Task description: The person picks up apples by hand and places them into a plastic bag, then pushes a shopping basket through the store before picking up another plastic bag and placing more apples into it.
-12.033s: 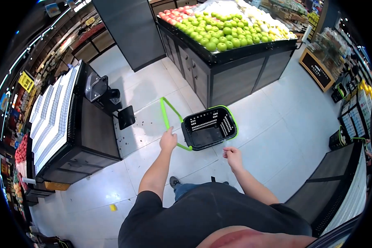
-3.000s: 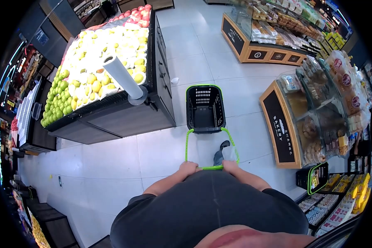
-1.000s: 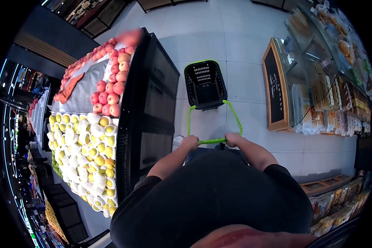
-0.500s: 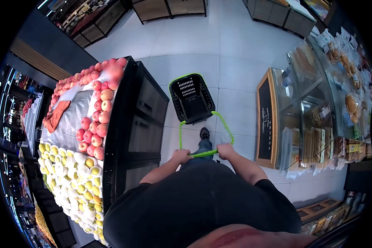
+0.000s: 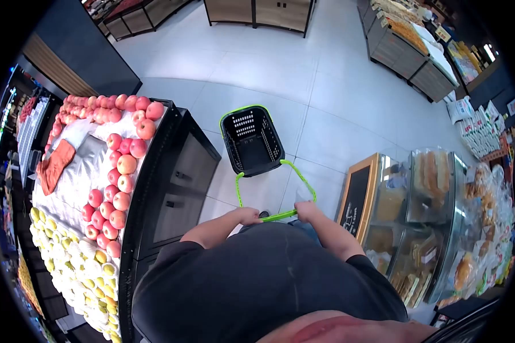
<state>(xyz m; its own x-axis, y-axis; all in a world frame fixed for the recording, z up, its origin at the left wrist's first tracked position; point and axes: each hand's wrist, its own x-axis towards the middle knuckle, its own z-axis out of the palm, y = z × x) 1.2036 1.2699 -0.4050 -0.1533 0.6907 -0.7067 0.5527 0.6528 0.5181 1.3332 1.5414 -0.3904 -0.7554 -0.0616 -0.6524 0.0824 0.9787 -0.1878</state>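
A black shopping basket (image 5: 253,140) with a green rim is on the floor in front of me, its inside bare. Its long green handle (image 5: 279,216) reaches back to my waist. My left hand (image 5: 248,216) is wrapped round the handle's left end, and my right hand (image 5: 306,211) grips the right end. Both hands are closed, close to my dark shirt. Part of a shoe (image 5: 264,214) shows just beyond the handle.
At left stands a fruit display with red apples (image 5: 115,201), pears (image 5: 74,268) and an orange-brown cloth (image 5: 57,166). On the right are a framed blackboard (image 5: 355,197) and a bread case (image 5: 409,228). Wooden cabinets (image 5: 257,14) stand ahead; pale tiled floor (image 5: 326,114) lies between.
I have moved forward and turned somewhat, so the fruit display and bread case have shifted lower in view. The basket has come along, with both hands still on its handle.
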